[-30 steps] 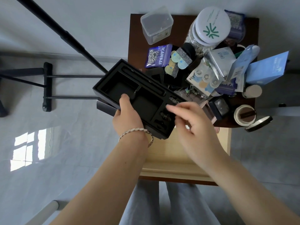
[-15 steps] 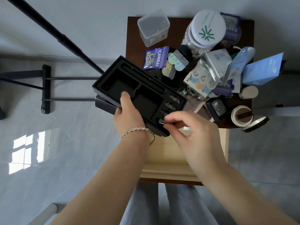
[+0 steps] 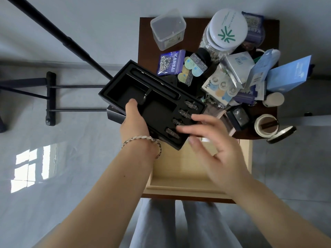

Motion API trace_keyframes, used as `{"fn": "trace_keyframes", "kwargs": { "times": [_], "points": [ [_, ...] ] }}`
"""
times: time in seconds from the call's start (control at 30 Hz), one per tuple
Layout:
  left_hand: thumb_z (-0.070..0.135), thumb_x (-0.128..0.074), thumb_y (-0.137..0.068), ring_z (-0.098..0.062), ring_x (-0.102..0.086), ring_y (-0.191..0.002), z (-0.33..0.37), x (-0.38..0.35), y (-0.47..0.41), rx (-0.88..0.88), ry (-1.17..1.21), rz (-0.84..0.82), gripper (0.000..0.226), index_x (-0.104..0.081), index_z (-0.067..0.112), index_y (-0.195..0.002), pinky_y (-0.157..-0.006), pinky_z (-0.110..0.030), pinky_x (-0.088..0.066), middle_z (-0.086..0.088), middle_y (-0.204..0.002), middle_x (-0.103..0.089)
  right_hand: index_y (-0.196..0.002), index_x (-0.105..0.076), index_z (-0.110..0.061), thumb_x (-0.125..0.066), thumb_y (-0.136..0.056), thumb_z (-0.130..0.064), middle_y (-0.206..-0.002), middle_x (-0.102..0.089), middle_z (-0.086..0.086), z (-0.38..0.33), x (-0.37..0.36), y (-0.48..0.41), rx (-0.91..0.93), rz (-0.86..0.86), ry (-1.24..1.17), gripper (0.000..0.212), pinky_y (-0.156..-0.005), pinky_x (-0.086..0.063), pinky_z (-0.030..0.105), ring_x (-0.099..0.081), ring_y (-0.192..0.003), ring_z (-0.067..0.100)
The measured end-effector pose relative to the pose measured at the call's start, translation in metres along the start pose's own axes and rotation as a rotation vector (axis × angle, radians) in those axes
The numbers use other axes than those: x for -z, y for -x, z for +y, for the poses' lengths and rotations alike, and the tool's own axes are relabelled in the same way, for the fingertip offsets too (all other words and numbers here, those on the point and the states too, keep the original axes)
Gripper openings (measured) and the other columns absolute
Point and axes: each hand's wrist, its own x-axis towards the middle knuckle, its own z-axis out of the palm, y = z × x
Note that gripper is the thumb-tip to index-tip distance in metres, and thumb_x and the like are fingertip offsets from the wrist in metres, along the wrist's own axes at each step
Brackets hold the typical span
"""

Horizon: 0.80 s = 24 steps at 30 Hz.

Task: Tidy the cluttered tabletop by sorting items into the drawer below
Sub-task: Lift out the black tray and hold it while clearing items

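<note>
A person's left hand (image 3: 135,122) grips a black compartmented tray (image 3: 152,104) by its near long edge, thumb hooked inside, holding it above the open drawer (image 3: 182,169) with its long axis running from far left to near right. The right hand (image 3: 215,145), fingers spread and holding nothing, hovers blurred at the tray's near-right end, beside four small metal pieces (image 3: 180,120) seated in slots. The cluttered table (image 3: 145,42) lies beyond.

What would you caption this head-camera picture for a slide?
Left hand holds a black tray over the open drawer; right hand hovers open at its small slots, clutter behind.
</note>
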Motion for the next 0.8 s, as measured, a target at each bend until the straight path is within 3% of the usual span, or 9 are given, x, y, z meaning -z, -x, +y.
{"fn": "trace_keyframes", "kwargs": {
  "times": [0.1, 0.17, 0.23, 0.33, 0.43, 0.6, 0.7, 0.8],
  "points": [
    [0.047, -0.058, -0.077, -0.020, -0.059, -0.073, 0.000, 0.006, -0.004, -0.092, -0.108, -0.039, 0.029, -0.053, 0.020, -0.068, -0.089, -0.043, -0.052, 0.001, -0.074, -0.058, -0.084, -0.067, -0.021, -0.052, -0.089, 0.003, -0.088, -0.069, -0.012, 0.005, 0.006, -0.007, -0.260, 0.278, -0.205, 0.028, -0.081, -0.046, 0.014, -0.063, -0.090, 0.000],
    [0.043, -0.056, -0.081, -0.020, -0.056, -0.075, 0.000, 0.010, -0.006, -0.186, -0.177, -0.061, 0.030, -0.052, 0.016, -0.068, -0.085, -0.036, -0.051, -0.003, -0.078, -0.055, -0.077, -0.064, -0.026, -0.052, -0.088, 0.002, -0.081, -0.069, -0.011, 0.019, 0.009, -0.018, -0.443, 0.388, -0.189, 0.033, -0.080, -0.048, 0.021, -0.063, -0.084, 0.004],
    [0.041, -0.056, -0.083, -0.020, -0.053, -0.076, 0.002, 0.011, -0.009, -0.250, -0.235, -0.092, 0.029, -0.049, 0.015, -0.071, -0.077, -0.034, -0.048, -0.007, -0.080, -0.051, -0.080, -0.063, -0.025, -0.052, -0.086, 0.000, -0.084, -0.066, -0.010, 0.036, 0.013, -0.036, -0.531, 0.343, -0.033, 0.029, -0.079, -0.046, 0.025, -0.061, -0.085, 0.009],
    [0.037, -0.056, -0.084, -0.021, -0.051, -0.075, 0.007, 0.008, -0.013, -0.277, -0.302, -0.127, 0.027, -0.051, 0.014, -0.072, -0.071, -0.032, -0.045, -0.008, -0.080, -0.049, -0.107, -0.063, -0.015, -0.052, -0.087, -0.003, -0.102, -0.063, -0.002, 0.057, 0.021, -0.079, -0.498, 0.196, 0.201, 0.026, -0.084, -0.041, 0.019, -0.057, -0.095, 0.011],
    [0.038, -0.056, -0.083, -0.020, -0.048, -0.075, 0.015, 0.002, -0.019, -0.320, -0.348, -0.151, 0.024, -0.051, 0.015, -0.080, -0.069, -0.033, -0.041, -0.008, -0.080, -0.046, -0.126, -0.052, -0.012, -0.053, -0.086, -0.006, -0.122, -0.054, 0.009, 0.077, 0.026, -0.133, -0.414, 0.068, 0.484, 0.040, -0.094, -0.041, 0.031, -0.051, -0.112, 0.022],
    [0.039, -0.055, -0.083, -0.019, -0.045, -0.074, 0.028, -0.007, -0.030, -0.362, -0.366, -0.179, 0.019, -0.051, 0.020, -0.085, -0.067, -0.032, -0.038, -0.004, -0.082, -0.045, -0.131, -0.034, -0.005, -0.059, -0.085, -0.012, -0.134, -0.040, 0.020, 0.101, 0.018, -0.188, -0.413, -0.110, 0.955, 0.053, -0.095, -0.037, 0.042, -0.035, -0.125, 0.035],
    [0.039, -0.054, -0.083, -0.019, -0.044, -0.074, 0.032, -0.008, -0.032, -0.370, -0.384, -0.187, 0.020, -0.052, 0.020, -0.084, -0.066, -0.031, -0.037, -0.003, -0.081, -0.045, -0.135, -0.025, -0.007, -0.064, -0.081, -0.017, -0.132, -0.042, 0.023, 0.109, 0.006, -0.190, -0.389, -0.103, 1.087, 0.067, -0.097, -0.034, 0.041, -0.032, -0.126, 0.037],
    [0.040, -0.055, -0.083, -0.019, -0.044, -0.074, 0.034, -0.005, -0.035, -0.354, -0.376, -0.197, 0.019, -0.050, 0.022, -0.084, -0.067, -0.032, -0.037, -0.002, -0.082, -0.044, -0.137, -0.025, -0.008, -0.068, -0.079, -0.020, -0.135, -0.038, 0.020, 0.111, 0.002, -0.187, -0.360, -0.080, 1.051, 0.073, -0.099, -0.032, 0.041, -0.034, -0.126, 0.035]
  ]
}}
